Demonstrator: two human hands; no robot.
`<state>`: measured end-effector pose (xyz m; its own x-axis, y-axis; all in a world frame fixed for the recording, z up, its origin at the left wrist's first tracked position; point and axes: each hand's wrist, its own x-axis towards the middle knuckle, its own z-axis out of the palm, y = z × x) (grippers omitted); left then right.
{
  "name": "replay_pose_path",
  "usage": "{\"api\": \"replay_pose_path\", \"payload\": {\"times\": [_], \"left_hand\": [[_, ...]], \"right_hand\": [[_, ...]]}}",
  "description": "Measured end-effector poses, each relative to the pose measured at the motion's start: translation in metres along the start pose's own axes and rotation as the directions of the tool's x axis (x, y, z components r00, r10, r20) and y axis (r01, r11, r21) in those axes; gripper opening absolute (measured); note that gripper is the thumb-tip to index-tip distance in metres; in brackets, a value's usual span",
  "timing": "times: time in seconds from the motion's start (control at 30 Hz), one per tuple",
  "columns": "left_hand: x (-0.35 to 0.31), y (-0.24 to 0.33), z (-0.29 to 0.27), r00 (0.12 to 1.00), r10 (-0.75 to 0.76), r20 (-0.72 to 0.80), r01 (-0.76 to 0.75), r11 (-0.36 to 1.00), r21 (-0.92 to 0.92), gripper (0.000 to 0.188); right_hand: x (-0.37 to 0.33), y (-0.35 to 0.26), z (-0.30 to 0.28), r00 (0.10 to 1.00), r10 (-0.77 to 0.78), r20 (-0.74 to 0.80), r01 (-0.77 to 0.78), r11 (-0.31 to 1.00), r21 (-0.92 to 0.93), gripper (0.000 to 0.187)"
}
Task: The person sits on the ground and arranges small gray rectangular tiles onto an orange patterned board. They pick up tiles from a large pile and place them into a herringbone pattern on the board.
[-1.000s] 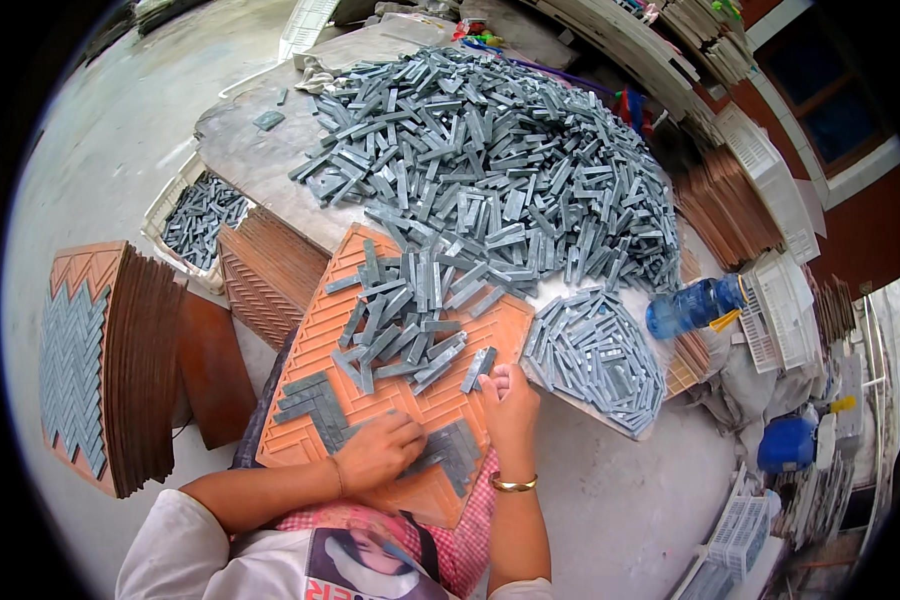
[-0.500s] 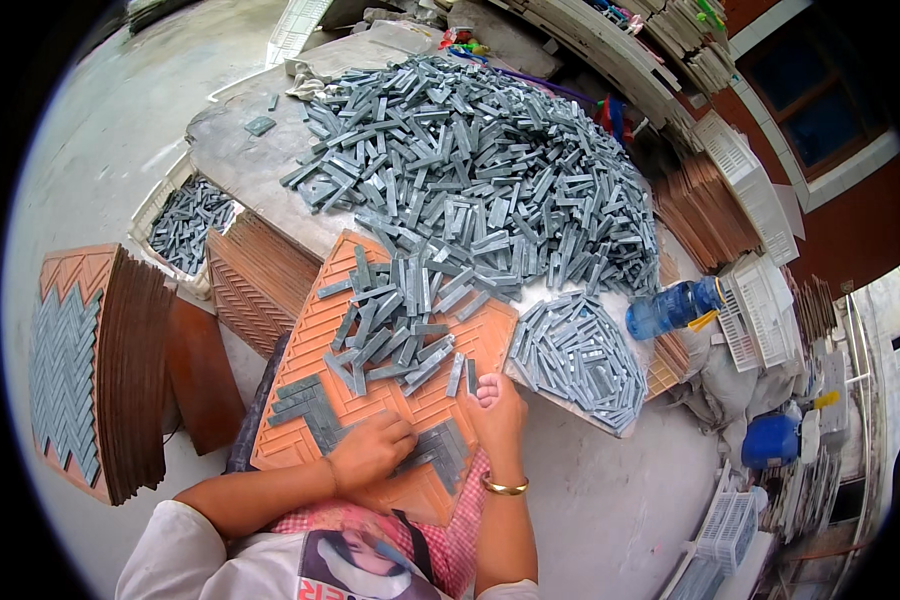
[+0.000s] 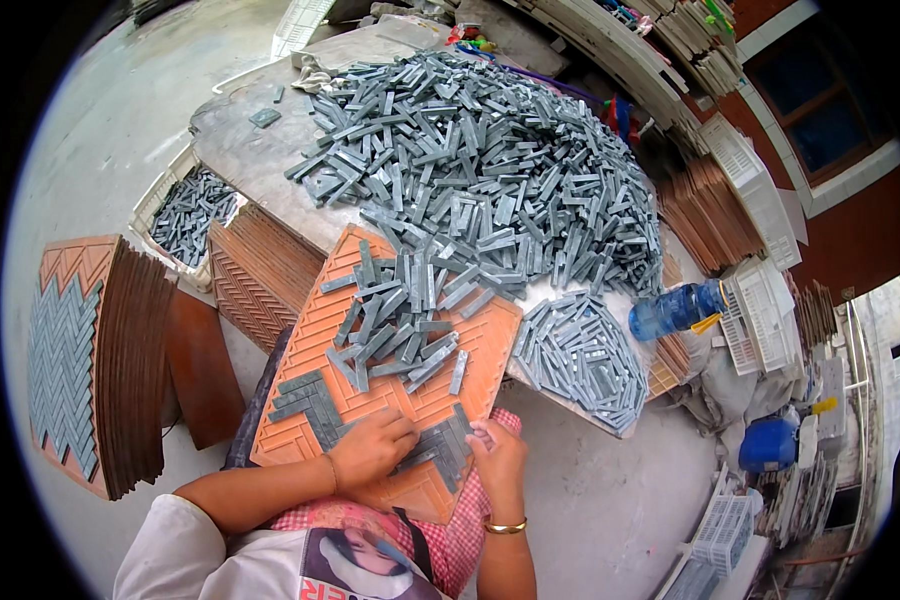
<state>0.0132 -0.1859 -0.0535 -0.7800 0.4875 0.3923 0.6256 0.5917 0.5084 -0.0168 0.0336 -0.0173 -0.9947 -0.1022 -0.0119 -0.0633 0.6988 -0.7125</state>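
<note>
An orange tray with moulded herringbone grooves lies slanted over my lap. Grey stone strips fill part of its grooves in a zigzag band. My left hand rests curled over the middle of that band, its fingertips turned down; what they hold, if anything, is hidden. At the band's right end, my right hand pinches at a single stone strip, which lies against the laid ones near the tray's right edge. Loose strips are heaped on the tray's far half.
Beyond the tray, a large mound of grey strips covers the table. A round pile of strips lies at right beside a blue bottle. Stacked trays and a crate of strips stand at left.
My right hand has come down toward me, bringing one strip from beside the loose heap to the right end of the laid band. My left hand stays almost where it was.
</note>
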Motion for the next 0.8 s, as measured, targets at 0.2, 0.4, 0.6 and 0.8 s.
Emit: {"api": "replay_pose_path", "payload": {"times": [0.2,0.4,0.6,0.8], "left_hand": [[0.000,0.000,0.002,1.000,-0.003,-0.016,0.003,1.000,0.017,0.022],[0.001,0.001,-0.001,1.000,0.004,-0.017,-0.004,1.000,-0.002,0.022],[0.001,0.001,-0.002,1.000,-0.012,0.003,0.012,1.000,-0.003,0.025],[-0.001,-0.002,0.004,1.000,0.003,-0.001,-0.003,1.000,0.016,0.023]], "right_hand": [[0.015,-0.006,-0.005,0.998,0.002,0.069,0.005,0.995,-0.105,0.019],[0.037,-0.035,0.010,0.999,0.034,0.030,-0.021,0.930,-0.366,0.019],[0.037,-0.013,0.009,1.000,-0.020,0.003,0.020,0.956,-0.294,0.017],[0.019,-0.010,0.008,0.997,0.054,0.060,-0.039,0.970,-0.241,0.017]]}}
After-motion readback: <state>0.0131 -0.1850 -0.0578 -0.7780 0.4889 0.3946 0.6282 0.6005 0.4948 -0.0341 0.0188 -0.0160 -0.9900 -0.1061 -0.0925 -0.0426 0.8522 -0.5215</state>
